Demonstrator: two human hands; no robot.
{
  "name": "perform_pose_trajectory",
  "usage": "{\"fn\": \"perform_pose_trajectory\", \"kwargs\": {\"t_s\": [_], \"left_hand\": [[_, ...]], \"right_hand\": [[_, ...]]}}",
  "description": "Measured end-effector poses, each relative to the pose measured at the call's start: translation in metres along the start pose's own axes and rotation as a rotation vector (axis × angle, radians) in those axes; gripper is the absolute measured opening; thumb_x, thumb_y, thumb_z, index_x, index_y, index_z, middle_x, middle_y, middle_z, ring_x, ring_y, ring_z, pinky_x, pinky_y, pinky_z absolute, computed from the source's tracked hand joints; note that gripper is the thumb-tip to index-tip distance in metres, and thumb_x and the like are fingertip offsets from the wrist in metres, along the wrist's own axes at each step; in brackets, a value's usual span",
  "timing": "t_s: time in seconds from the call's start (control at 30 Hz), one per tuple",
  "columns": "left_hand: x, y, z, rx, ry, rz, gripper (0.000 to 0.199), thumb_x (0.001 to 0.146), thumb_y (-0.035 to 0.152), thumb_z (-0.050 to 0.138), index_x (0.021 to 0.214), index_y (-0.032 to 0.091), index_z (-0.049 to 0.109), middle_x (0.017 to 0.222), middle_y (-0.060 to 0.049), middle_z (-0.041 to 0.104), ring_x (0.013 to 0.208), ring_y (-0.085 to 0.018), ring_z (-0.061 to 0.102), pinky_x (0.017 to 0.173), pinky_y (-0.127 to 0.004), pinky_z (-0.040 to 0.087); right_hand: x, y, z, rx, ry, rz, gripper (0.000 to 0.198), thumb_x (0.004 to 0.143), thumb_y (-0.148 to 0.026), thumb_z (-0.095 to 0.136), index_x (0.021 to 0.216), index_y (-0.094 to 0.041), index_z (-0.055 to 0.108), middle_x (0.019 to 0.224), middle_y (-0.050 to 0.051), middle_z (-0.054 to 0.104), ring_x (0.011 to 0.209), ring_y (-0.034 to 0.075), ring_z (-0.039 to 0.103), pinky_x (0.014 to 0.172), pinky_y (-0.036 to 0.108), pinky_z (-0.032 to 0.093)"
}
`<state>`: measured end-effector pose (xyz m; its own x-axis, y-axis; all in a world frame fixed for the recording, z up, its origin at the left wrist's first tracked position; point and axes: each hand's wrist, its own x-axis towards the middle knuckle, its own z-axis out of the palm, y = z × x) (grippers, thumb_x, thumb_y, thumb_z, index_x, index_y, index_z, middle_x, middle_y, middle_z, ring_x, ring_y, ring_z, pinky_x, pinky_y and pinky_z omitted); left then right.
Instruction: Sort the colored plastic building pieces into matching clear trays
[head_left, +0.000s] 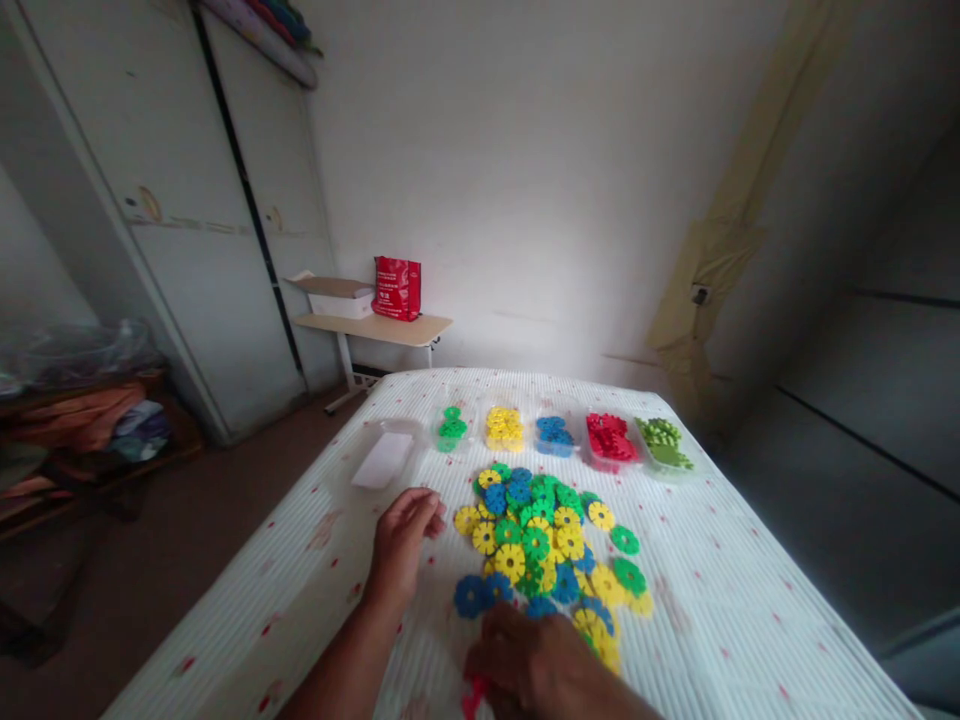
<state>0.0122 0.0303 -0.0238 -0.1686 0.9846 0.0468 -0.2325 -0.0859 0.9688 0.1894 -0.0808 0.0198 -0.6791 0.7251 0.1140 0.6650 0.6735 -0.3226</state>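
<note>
My left hand [405, 535] hovers over the cloth at the left of a loose pile of notched plastic discs [536, 543], its fingers curled together. Whether anything is between those fingers is hidden. At the near edge of the pile, my right hand [529, 655] is closed on a red plastic disc [473, 694], which shows only in part below the fingers. The pile mixes yellow, green and blue snowflake-shaped discs. Two blue discs [471, 596] lie at its left front, just beyond my right hand.
Behind the pile stand clear tubs, sorted by colour: green discs [452, 428], yellow discs [504, 428], blue discs [555, 436], red discs [611, 437] and light green pieces [663, 441]. Left of them is a tub with a white sheet [384, 460]. A side table [409, 330] holds a red bag [397, 288].
</note>
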Motion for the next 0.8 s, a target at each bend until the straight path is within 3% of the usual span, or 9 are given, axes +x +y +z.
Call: {"fn": "perform_pose_trajectory", "kwargs": {"t_s": [0.1,0.23,0.4,0.6,0.8], "left_hand": [[-0.001,-0.004,0.003,0.034,-0.035,-0.002,0.026,0.067,0.038,0.063,0.076,0.015,0.058,0.062,0.000,0.062,0.051,-0.009,0.052,0.050,-0.021,0.039],[-0.001,-0.006,0.005,0.062,-0.057,-0.013,0.024,0.067,0.038,0.064,0.074,0.015,0.058,0.060,0.001,0.062,0.050,-0.009,0.052,0.049,-0.020,0.039],[0.001,-0.010,0.002,0.066,-0.053,-0.029,0.026,0.066,0.040,0.064,0.074,0.016,0.058,0.061,0.000,0.063,0.051,-0.010,0.052,0.049,-0.021,0.039],[0.002,-0.013,0.001,0.105,-0.069,-0.031,0.027,0.067,0.041,0.064,0.075,0.016,0.058,0.061,0.000,0.063,0.052,-0.011,0.052,0.050,-0.021,0.039],[0.001,-0.012,0.001,0.122,-0.078,-0.030,0.029,0.067,0.043,0.064,0.075,0.016,0.058,0.062,0.000,0.063,0.054,-0.012,0.053,0.051,-0.022,0.040]], "right_hand": [[0.008,-0.005,0.020,-0.267,-0.085,0.039,0.003,0.078,-0.025,0.057,0.077,-0.022,0.058,0.080,-0.001,0.063,0.049,0.009,0.050,0.035,0.022,0.015],[0.013,-0.009,0.022,-0.430,-0.153,0.086,0.005,0.076,-0.024,0.059,0.081,-0.023,0.057,0.078,-0.001,0.064,0.044,0.011,0.051,0.033,0.024,0.011],[0.012,-0.006,0.027,-0.482,-0.096,0.097,0.004,0.077,-0.024,0.057,0.080,-0.022,0.056,0.073,-0.001,0.063,0.042,0.010,0.050,0.033,0.021,0.019],[0.011,0.000,0.036,-0.445,0.013,0.133,0.006,0.080,-0.022,0.051,0.075,-0.021,0.054,0.069,0.000,0.062,0.057,0.014,0.058,0.036,0.019,0.029],[0.016,0.006,0.033,-0.440,-0.040,0.082,0.003,0.074,-0.020,0.057,0.073,-0.018,0.058,0.070,0.001,0.065,0.058,0.015,0.058,0.033,0.022,0.023]]}}
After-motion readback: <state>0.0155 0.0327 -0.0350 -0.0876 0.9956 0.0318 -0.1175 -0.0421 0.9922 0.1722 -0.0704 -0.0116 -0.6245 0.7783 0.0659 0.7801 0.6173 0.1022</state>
